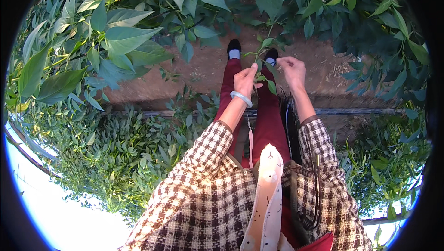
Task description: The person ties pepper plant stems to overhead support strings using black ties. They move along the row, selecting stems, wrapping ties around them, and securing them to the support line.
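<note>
My left hand (245, 81), with a pale bangle (241, 99) at its wrist, is closed around a leafy green plant stem (257, 56) in front of my legs. The stem runs up from the hand towards the foliage at the top. To the right of it, my right hand (292, 70) is raised with thumb and fingertips pinched together. Whether something small is between those fingertips cannot be made out.
Large-leaved plants (128, 39) crowd the upper left, and more foliage (378, 42) stands at the right. Behind me are further plants (138, 150) and a dark pipe or hose (333, 111) along the ground. Bare soil (204, 74) lies around my feet.
</note>
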`<state>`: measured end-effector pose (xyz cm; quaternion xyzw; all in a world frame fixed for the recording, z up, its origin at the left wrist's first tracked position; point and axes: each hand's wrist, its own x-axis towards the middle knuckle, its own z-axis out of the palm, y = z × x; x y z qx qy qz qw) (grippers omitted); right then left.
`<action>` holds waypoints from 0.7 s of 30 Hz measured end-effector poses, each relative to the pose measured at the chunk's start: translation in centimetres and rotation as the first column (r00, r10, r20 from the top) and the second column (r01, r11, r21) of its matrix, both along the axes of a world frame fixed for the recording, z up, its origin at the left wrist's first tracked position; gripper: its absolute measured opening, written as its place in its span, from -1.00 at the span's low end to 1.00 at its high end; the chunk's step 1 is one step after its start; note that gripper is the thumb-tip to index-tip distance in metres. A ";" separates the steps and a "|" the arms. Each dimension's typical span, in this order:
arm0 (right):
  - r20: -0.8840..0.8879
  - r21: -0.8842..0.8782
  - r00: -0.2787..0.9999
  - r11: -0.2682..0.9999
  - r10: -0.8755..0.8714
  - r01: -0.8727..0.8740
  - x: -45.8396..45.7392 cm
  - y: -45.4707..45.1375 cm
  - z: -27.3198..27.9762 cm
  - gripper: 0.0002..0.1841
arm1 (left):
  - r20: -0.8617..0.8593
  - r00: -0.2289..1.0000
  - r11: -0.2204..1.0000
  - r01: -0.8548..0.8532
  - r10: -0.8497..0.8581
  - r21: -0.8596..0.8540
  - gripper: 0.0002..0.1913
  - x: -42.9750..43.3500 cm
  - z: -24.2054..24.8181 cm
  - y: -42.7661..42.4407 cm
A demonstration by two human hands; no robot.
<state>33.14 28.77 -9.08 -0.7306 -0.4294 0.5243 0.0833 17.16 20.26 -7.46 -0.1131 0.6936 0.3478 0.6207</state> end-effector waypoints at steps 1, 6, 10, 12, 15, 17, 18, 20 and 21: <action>0.059 0.032 0.998 0.999 -0.026 0.024 1.2 0.3 -0.2 -0.75 | 0.092 0.990 0.994 -0.105 0.104 0.012 -0.52 0.1 0.0 -0.1; 0.319 0.126 0.948 0.991 0.008 -0.051 5.7 1.4 0.8 -0.78 | 0.056 0.961 0.963 -0.269 0.271 -0.035 -0.64 0.1 -0.8 -0.3; 0.381 0.385 0.881 0.819 0.279 -0.426 3.2 1.4 3.8 -0.86 | 0.023 0.989 0.983 -0.146 0.145 0.110 -0.89 0.5 -0.7 -0.6; 0.343 0.451 0.840 0.711 0.420 -0.540 0.2 0.2 5.3 -0.88 | -0.249 0.965 0.990 0.106 -0.079 0.094 -0.91 0.8 -0.2 -0.7; 0.274 0.387 0.773 0.670 0.572 -0.633 -4.3 -1.4 5.7 -0.87 | -0.508 0.812 0.939 0.344 -0.287 0.018 -0.91 1.1 0.7 -0.6; 0.242 0.206 0.809 0.787 0.536 -0.582 -5.7 -1.6 5.0 -0.85 | -0.634 0.683 0.896 0.443 -0.363 -0.035 -0.89 1.3 1.4 -0.4; 0.129 0.047 0.915 0.919 0.383 -0.391 -6.3 -1.5 4.4 -0.81 | -0.673 0.637 0.879 0.474 -0.376 -0.042 -0.86 1.4 1.6 -0.3; -0.020 -0.080 0.982 0.979 0.188 -0.189 -6.1 -1.4 3.6 -0.79 | -0.667 0.647 0.885 0.465 -0.370 -0.040 -0.78 1.5 2.2 -0.2; -0.055 -0.180 0.995 0.980 0.078 -0.087 -5.8 -1.4 3.3 -0.78 | -0.686 0.612 0.872 0.485 -0.393 -0.067 -0.75 1.6 2.5 -0.3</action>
